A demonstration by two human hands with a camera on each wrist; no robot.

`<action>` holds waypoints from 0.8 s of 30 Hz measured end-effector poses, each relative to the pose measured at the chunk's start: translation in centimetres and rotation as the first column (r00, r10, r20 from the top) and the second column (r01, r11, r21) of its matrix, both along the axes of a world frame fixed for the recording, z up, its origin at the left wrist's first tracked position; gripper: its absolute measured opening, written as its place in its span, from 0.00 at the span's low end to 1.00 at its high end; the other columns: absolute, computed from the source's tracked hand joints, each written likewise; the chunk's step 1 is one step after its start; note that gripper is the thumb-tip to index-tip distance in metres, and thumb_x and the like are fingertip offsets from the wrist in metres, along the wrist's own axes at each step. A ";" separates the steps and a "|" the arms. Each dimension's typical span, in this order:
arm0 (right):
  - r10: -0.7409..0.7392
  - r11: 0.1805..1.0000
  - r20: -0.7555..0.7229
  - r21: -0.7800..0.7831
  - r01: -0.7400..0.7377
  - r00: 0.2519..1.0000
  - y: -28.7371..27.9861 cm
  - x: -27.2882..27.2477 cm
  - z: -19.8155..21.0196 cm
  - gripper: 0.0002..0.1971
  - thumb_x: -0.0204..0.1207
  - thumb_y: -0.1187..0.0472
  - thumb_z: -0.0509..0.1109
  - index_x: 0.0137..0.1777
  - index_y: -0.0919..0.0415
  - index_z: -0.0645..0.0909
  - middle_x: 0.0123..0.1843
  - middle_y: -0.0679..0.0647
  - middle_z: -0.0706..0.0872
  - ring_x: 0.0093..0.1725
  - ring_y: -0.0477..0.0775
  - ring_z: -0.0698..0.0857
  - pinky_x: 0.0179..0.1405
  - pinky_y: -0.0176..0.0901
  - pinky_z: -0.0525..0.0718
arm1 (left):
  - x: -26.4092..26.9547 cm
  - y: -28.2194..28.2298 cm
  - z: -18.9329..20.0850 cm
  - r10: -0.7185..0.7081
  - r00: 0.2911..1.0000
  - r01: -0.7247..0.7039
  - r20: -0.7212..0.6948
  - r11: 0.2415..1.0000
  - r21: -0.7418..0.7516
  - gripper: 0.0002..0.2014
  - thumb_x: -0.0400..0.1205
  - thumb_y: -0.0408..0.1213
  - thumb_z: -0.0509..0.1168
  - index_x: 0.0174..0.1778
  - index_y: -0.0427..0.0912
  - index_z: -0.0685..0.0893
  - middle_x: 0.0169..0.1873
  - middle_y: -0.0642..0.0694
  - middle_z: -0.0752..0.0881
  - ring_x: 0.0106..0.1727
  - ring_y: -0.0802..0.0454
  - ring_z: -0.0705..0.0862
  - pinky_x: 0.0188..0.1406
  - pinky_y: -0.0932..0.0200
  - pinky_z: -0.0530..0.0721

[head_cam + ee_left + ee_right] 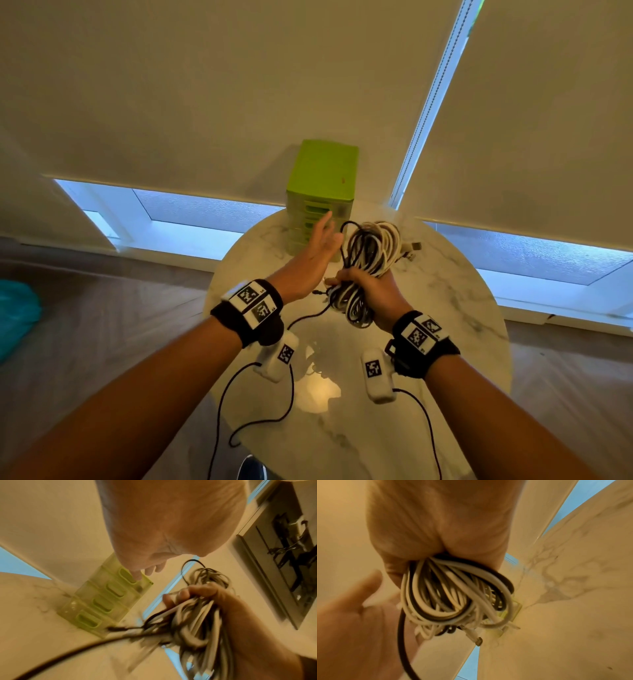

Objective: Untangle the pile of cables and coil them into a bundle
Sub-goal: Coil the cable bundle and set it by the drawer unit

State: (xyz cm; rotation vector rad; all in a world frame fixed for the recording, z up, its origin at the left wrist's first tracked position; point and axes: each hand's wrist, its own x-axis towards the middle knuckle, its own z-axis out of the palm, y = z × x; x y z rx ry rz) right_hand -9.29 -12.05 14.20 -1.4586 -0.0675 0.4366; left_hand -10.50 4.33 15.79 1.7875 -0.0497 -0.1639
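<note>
A coiled bundle of black and white cables (368,260) is held up above the round marble table (445,308). My right hand (363,284) grips the bundle (453,596) round its middle, with loops sticking out above and below the fist (202,596). A white plug (412,248) hangs from the bundle's far side. My left hand (318,253) is open with straight fingers, just left of the bundle and holding nothing. A loose black cable end (317,293) pokes out leftward from the bundle (197,622) below that hand (359,615).
A green set of small plastic drawers (322,192) stands at the table's far edge, right behind my left hand. Window blinds (205,85) hang beyond it. Thin black wires from my wrist cameras (291,394) trail over the table's near part.
</note>
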 end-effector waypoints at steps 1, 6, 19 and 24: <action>-0.038 0.999 -0.004 0.026 0.038 0.999 0.0 0.2 0.0 0.10 0.74 0.66 0.75 0.48 0.75 0.88 0.48 0.72 0.91 0.51 0.72 0.91 0.55 0.63 0.90 | -0.4 0.4 -0.6 0.030 1.000 -0.029 -0.009 0.999 0.035 0.36 0.89 0.61 0.52 0.90 0.54 0.46 0.89 0.48 0.55 0.88 0.55 0.57 0.85 0.51 0.58; -0.221 0.965 -0.064 0.128 0.228 0.973 0.4 1.0 0.5 0.11 0.74 0.65 0.75 0.51 0.73 0.89 0.49 0.69 0.92 0.49 0.65 0.91 0.58 0.66 0.87 | -3.5 2.3 -3.5 -0.023 0.979 0.074 -0.205 0.967 0.245 0.22 0.91 0.60 0.50 0.63 0.48 0.80 0.59 0.48 0.87 0.64 0.51 0.84 0.71 0.49 0.76; 0.088 0.995 -0.140 0.063 -0.080 0.986 -0.1 -1.2 1.5 0.09 0.79 0.71 0.64 0.40 0.72 0.84 0.45 0.71 0.87 0.47 0.67 0.88 0.45 0.50 0.91 | -3.0 6.9 -1.7 0.260 0.965 -0.180 -0.046 0.775 0.606 0.37 0.58 0.80 0.74 0.30 0.51 0.67 0.29 0.45 0.71 0.33 0.44 0.72 0.37 0.53 0.68; 0.180 0.982 -0.185 -0.028 -0.188 0.966 0.7 -1.9 1.9 0.10 0.78 0.70 0.65 0.38 0.72 0.84 0.44 0.71 0.86 0.45 0.65 0.89 0.46 0.51 0.92 | -2.6 7.3 -1.1 0.075 0.991 -0.118 0.114 0.893 0.434 0.32 0.59 0.61 0.87 0.46 0.49 0.77 0.40 0.54 0.77 0.39 0.57 0.72 0.36 0.60 0.69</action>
